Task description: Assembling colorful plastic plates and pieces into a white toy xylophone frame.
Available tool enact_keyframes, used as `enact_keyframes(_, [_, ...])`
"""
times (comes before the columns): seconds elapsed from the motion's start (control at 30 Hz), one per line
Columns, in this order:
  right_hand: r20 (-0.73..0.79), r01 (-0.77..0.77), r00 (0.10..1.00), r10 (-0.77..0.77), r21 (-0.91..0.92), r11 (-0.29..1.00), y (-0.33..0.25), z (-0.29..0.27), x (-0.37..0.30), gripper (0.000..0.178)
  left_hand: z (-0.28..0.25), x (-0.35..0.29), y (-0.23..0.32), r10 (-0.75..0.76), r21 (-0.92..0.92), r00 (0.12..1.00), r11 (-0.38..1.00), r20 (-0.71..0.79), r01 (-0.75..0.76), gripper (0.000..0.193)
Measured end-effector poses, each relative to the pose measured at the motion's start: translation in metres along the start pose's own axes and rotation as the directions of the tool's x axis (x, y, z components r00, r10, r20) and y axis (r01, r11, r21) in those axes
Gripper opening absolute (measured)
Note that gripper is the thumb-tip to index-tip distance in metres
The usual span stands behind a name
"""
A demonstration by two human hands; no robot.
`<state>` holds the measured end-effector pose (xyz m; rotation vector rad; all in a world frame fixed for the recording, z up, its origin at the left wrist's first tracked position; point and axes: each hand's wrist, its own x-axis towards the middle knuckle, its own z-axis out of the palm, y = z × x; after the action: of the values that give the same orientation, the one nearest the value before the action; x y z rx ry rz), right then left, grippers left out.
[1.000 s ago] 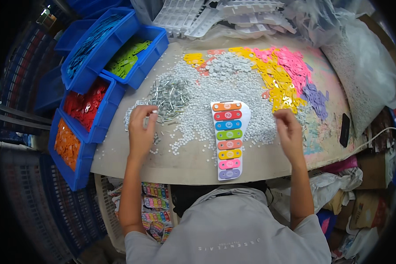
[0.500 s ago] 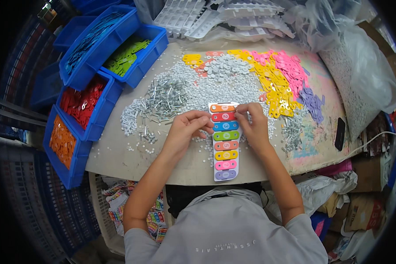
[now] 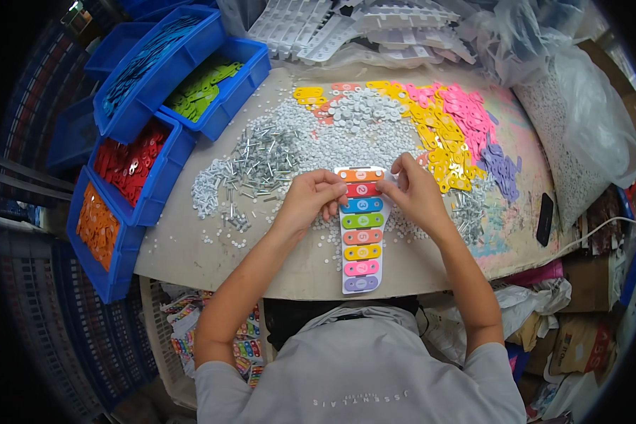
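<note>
A white toy holder strip [image 3: 367, 284] lies on the table in front of me, carrying a column of coloured plastic bars. The orange bar [image 3: 360, 175] is at the far end, with the red bar [image 3: 362, 190] just below it. My left hand [image 3: 308, 203] is closed at the red bar's left end, thumb and fingertips together; anything pinched there is hidden. At that bar's right end rests the thumb of my right hand [image 3: 418, 196]. Its index finger is raised apart from the thumb, and I see nothing held between them.
Small white caps [image 3: 332, 145] and metal pins [image 3: 267, 159] lie heaped beyond the strip. Loose yellow bars [image 3: 445, 152], pink bars [image 3: 466, 109] and purple bars [image 3: 500, 169] are piled right. Blue bins [image 3: 143, 201] line the left edge. A dark phone [image 3: 545, 219] lies right.
My right index finger has lifted off the strip, leaving the thumb at the red bar. My left fingertips have moved slightly right, onto that bar's left end.
</note>
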<state>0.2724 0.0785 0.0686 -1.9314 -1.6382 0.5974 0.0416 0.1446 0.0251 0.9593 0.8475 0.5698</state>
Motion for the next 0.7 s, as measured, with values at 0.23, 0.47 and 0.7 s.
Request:
enact_keyframes(0.23, [0.354,-0.151,0.927,0.127,0.038,0.988,0.015,-0.004,0.021,0.056,0.004,0.006,0.013,-0.171,0.253,0.984,0.951,-0.054,0.179,0.042])
enact_keyframes(0.47, [0.488,-0.102,0.866,0.108,-0.039,0.994,0.026,-0.004,0.034,0.067,-0.004,0.026,-0.001,-0.175,0.254,0.983,0.955,0.064,0.153,0.036])
enact_keyframes(0.7, [0.5,-0.038,0.858,0.119,-0.169,0.985,0.025,-0.002,0.038,0.061,0.0,0.028,-0.004,-0.042,0.43,0.999,0.902,-0.02,0.046,0.031])
